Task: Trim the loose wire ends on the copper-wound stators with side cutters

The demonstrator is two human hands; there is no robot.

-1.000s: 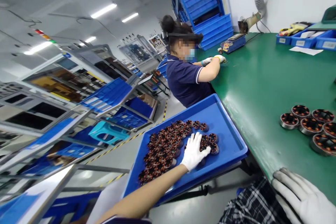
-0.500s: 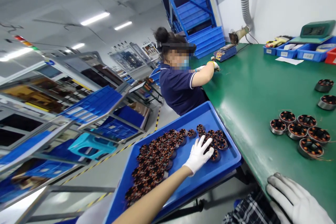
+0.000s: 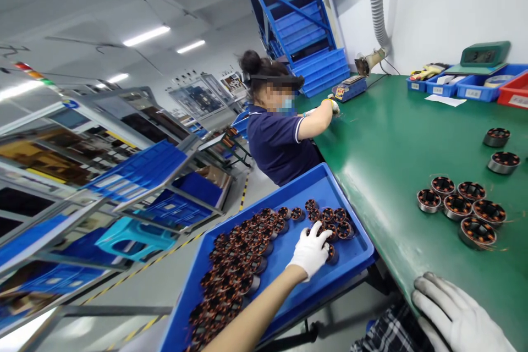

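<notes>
A blue tray (image 3: 355,256) stands beside the green table (image 3: 396,143) and holds several copper-wound stators (image 3: 243,253). My left hand (image 3: 310,251), in a white glove, reaches into the tray and its fingers curl over a stator (image 3: 331,253) near the tray's right side. My right hand (image 3: 456,316), also gloved, rests with spread fingers on the table's near edge and holds nothing. A small group of stators (image 3: 457,206) lies on the table to the right, with two more stators (image 3: 499,148) farther back.
A co-worker (image 3: 280,137) in a dark blue shirt sits at the table beyond the tray, both hands on the table top. Blue bins (image 3: 457,85), a red bin (image 3: 513,93) and a green scale (image 3: 482,55) line the far edge. Metal racks (image 3: 103,176) with blue trays fill the left.
My left hand has slid a little along the tray and its fingers have curled down onto a stator. The view has swung slightly rightward. My right hand has stayed at the table edge.
</notes>
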